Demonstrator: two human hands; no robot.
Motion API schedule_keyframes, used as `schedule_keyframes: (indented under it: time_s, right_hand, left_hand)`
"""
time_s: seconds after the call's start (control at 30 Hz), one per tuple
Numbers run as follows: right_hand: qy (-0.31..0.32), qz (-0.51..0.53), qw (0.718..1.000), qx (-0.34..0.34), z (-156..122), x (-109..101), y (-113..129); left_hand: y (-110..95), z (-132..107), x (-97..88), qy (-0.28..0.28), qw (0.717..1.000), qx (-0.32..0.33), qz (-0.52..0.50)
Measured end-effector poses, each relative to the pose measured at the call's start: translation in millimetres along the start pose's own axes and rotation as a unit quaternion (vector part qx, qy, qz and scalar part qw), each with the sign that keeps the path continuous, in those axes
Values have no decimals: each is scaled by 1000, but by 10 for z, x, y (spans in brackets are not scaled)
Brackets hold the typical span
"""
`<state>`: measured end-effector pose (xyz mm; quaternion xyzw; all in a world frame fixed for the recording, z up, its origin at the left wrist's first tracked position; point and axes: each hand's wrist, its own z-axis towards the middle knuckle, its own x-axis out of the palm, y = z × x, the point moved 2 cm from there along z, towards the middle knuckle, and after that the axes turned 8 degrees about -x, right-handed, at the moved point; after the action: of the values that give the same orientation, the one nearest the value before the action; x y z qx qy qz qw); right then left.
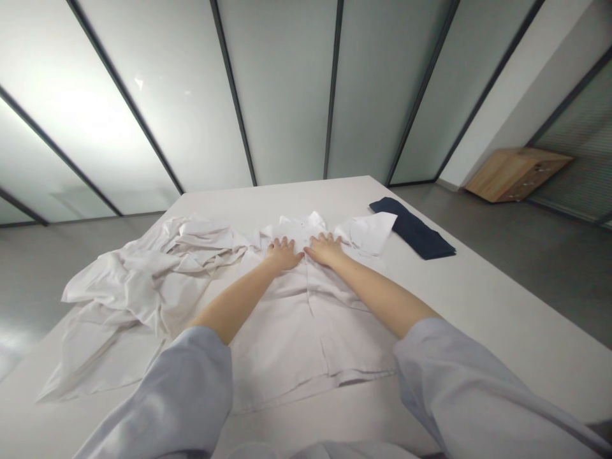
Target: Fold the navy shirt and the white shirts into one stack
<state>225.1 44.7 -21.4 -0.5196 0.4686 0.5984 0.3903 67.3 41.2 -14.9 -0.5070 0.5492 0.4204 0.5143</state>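
A white short-sleeved garment, probably a shirt or lab coat (pixel 287 319), lies spread on the table with its collar end away from me and its hem near me. My left hand (pixel 284 253) rests flat on its upper part, fingers spread. Beside it, my right hand (pixel 325 248) presses on the cloth too, with fingers apart and thumb toward the left one. Wrinkles run across the cloth below both palms. One sleeve (pixel 370 233) of the garment reaches out to the right.
Crumpled white cloth (pixel 138 287) is heaped at the left and hangs toward the table edge. A folded dark navy cloth (pixel 414 229) lies at the right on the white table (pixel 497 319). Beyond stand frosted glass panels (pixel 282 95) and a wooden cabinet (pixel 507 172).
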Motion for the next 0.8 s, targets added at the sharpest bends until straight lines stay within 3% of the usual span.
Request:
schedule_keyframes:
  time_s: [0.13, 0.3, 0.43, 0.53, 0.67, 0.8]
  right_hand:
    - [19, 17, 1000, 7, 93, 20, -58]
    - [2, 34, 999, -41, 291, -20, -171]
    - [-36, 105, 993, -47, 325, -121, -313]
    - [-100, 96, 989, -42, 237, -252, -503]
    - [-150, 15, 988, 30, 38, -403, -815]
    - [-81, 1, 986, 145, -118, -412, -1094]
  left_hand:
    - [117, 106, 42, 14, 998, -53, -18]
    - [264, 155, -29, -19, 999, -31, -15]
    - [190, -12, -82, -67, 998, 15, 7]
    - [69, -191, -61, -50, 998, 25, 3]
    - [-41, -319, 31, -4, 1000, -12, -23]
    - [-79, -289, 102, 18, 998, -44, -31]
